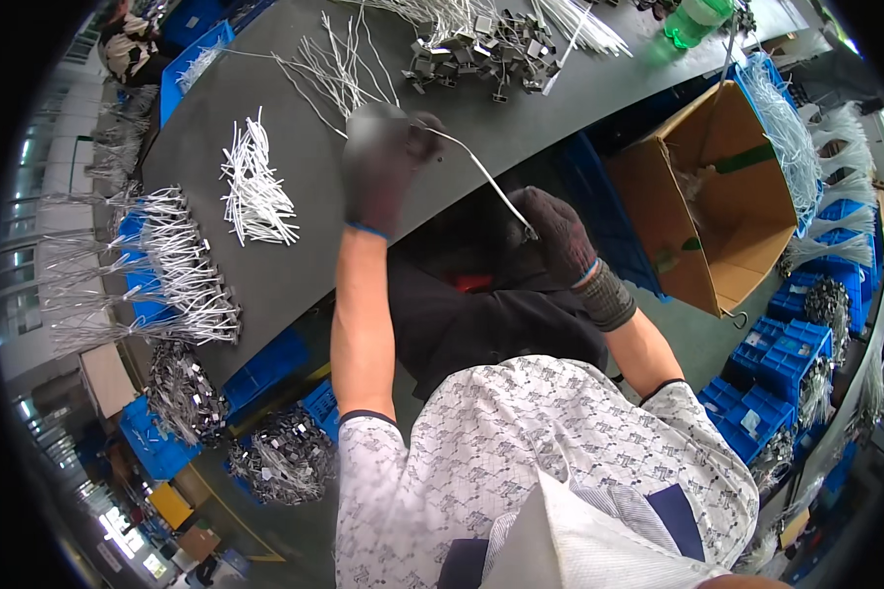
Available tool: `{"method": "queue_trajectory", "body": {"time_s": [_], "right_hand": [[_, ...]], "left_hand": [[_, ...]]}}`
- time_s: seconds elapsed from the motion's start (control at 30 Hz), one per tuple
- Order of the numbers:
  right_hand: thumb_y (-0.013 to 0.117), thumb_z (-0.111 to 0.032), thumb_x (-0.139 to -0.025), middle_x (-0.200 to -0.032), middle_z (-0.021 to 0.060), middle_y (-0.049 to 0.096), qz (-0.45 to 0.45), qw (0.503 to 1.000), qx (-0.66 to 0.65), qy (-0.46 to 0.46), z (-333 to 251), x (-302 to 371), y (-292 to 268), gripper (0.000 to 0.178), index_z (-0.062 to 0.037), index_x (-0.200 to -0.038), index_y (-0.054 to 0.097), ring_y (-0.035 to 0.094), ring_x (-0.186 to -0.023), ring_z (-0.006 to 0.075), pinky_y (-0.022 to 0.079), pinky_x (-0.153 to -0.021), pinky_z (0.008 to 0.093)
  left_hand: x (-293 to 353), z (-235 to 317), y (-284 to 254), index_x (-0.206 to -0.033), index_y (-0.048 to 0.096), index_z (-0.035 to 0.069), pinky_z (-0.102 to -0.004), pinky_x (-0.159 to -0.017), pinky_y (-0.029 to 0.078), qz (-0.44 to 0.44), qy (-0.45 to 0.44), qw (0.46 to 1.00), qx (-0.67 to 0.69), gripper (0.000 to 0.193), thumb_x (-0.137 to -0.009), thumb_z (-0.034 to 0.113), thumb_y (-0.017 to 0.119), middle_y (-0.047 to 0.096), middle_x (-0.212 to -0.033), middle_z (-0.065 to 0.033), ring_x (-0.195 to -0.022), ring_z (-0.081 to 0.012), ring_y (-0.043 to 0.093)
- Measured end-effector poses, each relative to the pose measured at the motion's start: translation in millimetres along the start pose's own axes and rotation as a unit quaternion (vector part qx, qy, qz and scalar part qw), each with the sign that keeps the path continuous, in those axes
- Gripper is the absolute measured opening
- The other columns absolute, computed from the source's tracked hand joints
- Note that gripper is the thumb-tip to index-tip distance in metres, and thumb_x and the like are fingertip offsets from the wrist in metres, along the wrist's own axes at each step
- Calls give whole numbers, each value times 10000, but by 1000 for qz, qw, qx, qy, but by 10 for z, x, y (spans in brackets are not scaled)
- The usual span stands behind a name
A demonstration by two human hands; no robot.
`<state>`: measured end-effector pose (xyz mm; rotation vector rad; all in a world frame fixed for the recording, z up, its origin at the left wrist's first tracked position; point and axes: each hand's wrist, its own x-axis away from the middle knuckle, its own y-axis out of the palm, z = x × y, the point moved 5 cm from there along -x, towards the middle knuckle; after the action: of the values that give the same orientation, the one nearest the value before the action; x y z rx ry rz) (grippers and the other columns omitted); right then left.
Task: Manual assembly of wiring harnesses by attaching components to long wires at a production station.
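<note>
Both of my hands wear dark work gloves. My left hand [385, 167], partly blurred, is over the front edge of the grey table, its fingers pinched on a thin wire. From there the wire runs right and down into a thicker white sleeved stretch [496, 185]. Its lower end reaches my right hand [563, 234], which is closed on it off the table's edge, above my lap. A small dark piece shows at that end; its kind I cannot make out. Just beyond my left hand lie loose white wires [339, 74]. A pile of short white tubes [253, 182] is to its left.
Wires with metal parts [481, 54] are heaped at the far side, near a green bottle [697, 20]. Wire bundles [167, 265] line the table's left edge over a blue bin. An open cardboard box [722, 201] stands right, beside blue crates [781, 339].
</note>
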<state>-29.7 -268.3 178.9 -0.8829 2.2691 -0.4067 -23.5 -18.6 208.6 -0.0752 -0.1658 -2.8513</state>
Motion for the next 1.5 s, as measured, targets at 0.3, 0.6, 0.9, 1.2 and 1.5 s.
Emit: {"method": "queue_trajectory", "body": {"time_s": [0.3, 0.6, 0.9, 1.2, 1.5], "right_hand": [[679, -196, -958, -1356, 247, 597, 13, 990, -139, -13, 27, -124, 79, 734, -83, -1573, 295, 654, -1130, 380, 520, -986, 439], [547, -318, -1046, -958, 79, 704, 93, 817, -403, 401, 921, 8, 477, 355, -7, -1161, 673, 677, -835, 168, 548, -725, 335], [627, -332, -966, -979, 161, 735, 229, 883, -55, 405, 1606, -622, -111, 424, -14, -1245, 628, 709, -917, 239, 536, -830, 349], [710, -463, -853, -891, 184, 733, 244, 768, -243, 539, 3023, -889, -284, 611, -70, -1312, 616, 703, -726, 269, 565, -754, 400], [636, -404, -911, -1100, 247, 719, 164, 853, 185, 460, 2454, -451, -678, 462, -61, -1218, 671, 704, -1030, 382, 539, -898, 437]], "left_hand": [[566, -491, 613, -1085, 750, -12, -285, -836, 526, -93, 52, 993, -54, 251, -990, 209, 681, 740, -1014, -70, -894, -122, 669], [275, -444, 264, -1087, 724, -38, -251, -759, 507, -49, -27, 996, -74, 282, -968, 214, 683, 707, -895, -26, -795, -82, 625], [-212, -1117, -1400, -1043, 735, 39, -290, -684, 514, 102, -42, 959, -261, 264, -952, 277, 667, 691, -833, -28, -755, -99, 629], [500, -1389, -2308, -900, 727, 57, -419, -655, 522, 420, -91, 808, -402, 295, -858, 303, 570, 697, -823, -206, -719, -335, 687], [512, -1584, -3252, -1002, 731, 38, -495, -787, 575, 397, -301, 667, -554, 512, -815, 513, 693, 735, -1051, -203, -986, -392, 717]]}}
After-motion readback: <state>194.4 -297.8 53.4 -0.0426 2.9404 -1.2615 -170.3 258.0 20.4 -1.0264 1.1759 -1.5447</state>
